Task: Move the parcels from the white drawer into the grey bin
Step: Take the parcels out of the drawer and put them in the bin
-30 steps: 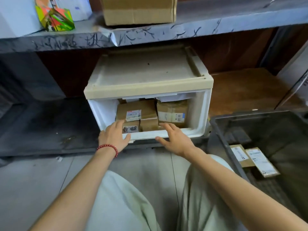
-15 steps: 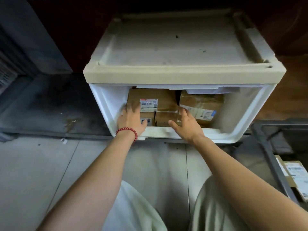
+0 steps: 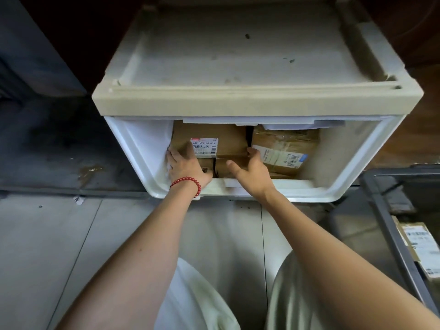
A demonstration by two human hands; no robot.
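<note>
Head view: both hands inside the white drawer, bracketing the top cardboard parcel. Left hand flat on its left front edge, right hand hooked round its right edge; looks gripped, not yet lifted. Taped parcel sits just right of the right hand. Next: pull out, swing right to grey bin.

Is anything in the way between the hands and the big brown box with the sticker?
No. The left hand and right hand already touch the big labelled parcel at its two sides, inside the open white drawer.
</note>
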